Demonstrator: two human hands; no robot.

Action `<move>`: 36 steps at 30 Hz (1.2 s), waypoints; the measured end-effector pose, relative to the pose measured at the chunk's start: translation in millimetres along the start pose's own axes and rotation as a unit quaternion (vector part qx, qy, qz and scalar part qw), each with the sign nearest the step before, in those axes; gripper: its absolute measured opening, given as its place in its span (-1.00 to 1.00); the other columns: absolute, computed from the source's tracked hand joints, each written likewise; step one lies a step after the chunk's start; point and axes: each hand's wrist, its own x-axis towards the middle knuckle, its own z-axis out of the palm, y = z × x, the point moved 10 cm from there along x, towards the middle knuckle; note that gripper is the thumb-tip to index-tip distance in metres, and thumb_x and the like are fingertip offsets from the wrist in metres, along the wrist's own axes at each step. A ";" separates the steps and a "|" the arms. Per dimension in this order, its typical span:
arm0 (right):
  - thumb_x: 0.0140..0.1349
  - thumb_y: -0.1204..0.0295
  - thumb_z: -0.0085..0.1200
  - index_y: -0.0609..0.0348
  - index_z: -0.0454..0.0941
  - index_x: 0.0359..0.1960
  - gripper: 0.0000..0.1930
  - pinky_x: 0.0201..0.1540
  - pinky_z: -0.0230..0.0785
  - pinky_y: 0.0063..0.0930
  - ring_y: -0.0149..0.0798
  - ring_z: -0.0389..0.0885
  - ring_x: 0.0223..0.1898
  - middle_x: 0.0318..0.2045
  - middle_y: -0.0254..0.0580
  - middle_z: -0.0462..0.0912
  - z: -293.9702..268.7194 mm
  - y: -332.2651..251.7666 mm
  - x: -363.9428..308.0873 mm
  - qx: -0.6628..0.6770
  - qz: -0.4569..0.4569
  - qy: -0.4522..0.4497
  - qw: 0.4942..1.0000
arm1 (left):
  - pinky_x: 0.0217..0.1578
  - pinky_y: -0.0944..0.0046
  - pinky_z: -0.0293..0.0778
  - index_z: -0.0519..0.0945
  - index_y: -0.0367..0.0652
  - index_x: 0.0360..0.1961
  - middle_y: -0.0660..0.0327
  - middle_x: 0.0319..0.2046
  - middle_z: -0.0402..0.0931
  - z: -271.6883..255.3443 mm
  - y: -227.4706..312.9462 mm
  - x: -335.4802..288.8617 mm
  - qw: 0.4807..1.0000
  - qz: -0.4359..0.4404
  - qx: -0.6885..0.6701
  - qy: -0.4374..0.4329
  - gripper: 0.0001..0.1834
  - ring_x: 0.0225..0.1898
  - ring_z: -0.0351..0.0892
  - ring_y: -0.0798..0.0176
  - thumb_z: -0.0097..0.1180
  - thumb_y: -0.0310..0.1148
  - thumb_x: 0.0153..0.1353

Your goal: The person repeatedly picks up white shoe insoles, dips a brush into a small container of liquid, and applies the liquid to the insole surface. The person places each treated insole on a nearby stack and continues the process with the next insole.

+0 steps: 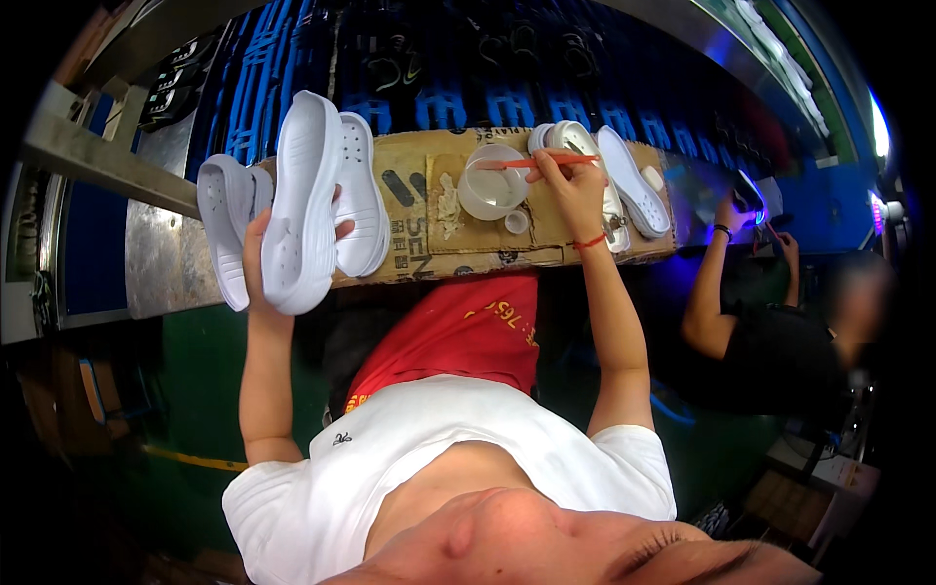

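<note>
Sole (304, 195), white and thick, stands raised in the gripping left hand (255, 258) of a person in a white shirt (409, 429), near a second sole (361, 205) at the left end of a cardboard sheet (402, 156), while the right hand (573, 190) pinches a thin red stick (517, 163), its far end over a translucent tub (481, 208); a small cup (517, 222) sits beside the tub, and at right a co-worker (770, 341) in black works under blue light

The white sole (304, 200) hides most of my left hand (253, 255); I cannot make out the tip of the red stick (568, 158); a co-worker's head (862, 297) is blurred.
</note>
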 end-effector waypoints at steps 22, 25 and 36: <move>0.27 0.43 0.03 0.39 0.61 -0.23 -0.77 -0.44 0.26 -0.67 -0.49 0.49 -0.53 -0.55 -0.27 0.64 26.0 18.6 -9.8 0.365 0.241 -0.146 0.887 | -0.09 -0.07 0.56 0.10 -0.41 0.31 -0.19 0.20 0.25 12.3 -121.0 -30.0 0.943 -0.317 -0.067 -0.074 -0.30 -0.11 0.55 -0.15 -0.35 -0.10 0.28; 0.27 0.44 0.05 0.38 0.62 -0.23 -0.79 -0.40 0.30 -0.66 -0.48 0.50 -0.51 -0.53 -0.26 0.65 35.0 -28.3 2.4 0.293 0.106 -0.166 0.936 | -0.27 -0.01 0.63 0.17 -0.45 0.26 -0.22 0.12 0.32 19.1 -126.0 -33.6 0.939 -0.337 -0.057 -0.047 -0.30 -0.23 0.57 -0.14 -0.35 -0.08 0.26; 0.15 0.32 0.19 0.11 0.71 -0.28 -0.81 -0.21 0.42 -0.51 -0.36 0.57 -0.28 -0.38 -0.37 0.71 99.4 -145.9 3.3 0.024 -0.299 -0.448 0.842 | -0.33 0.00 0.60 0.31 -0.47 0.13 -0.23 -0.10 0.41 20.9 -148.1 -34.5 0.907 -0.408 -0.059 -0.084 -0.24 -0.27 0.55 -0.17 -0.37 0.04 0.18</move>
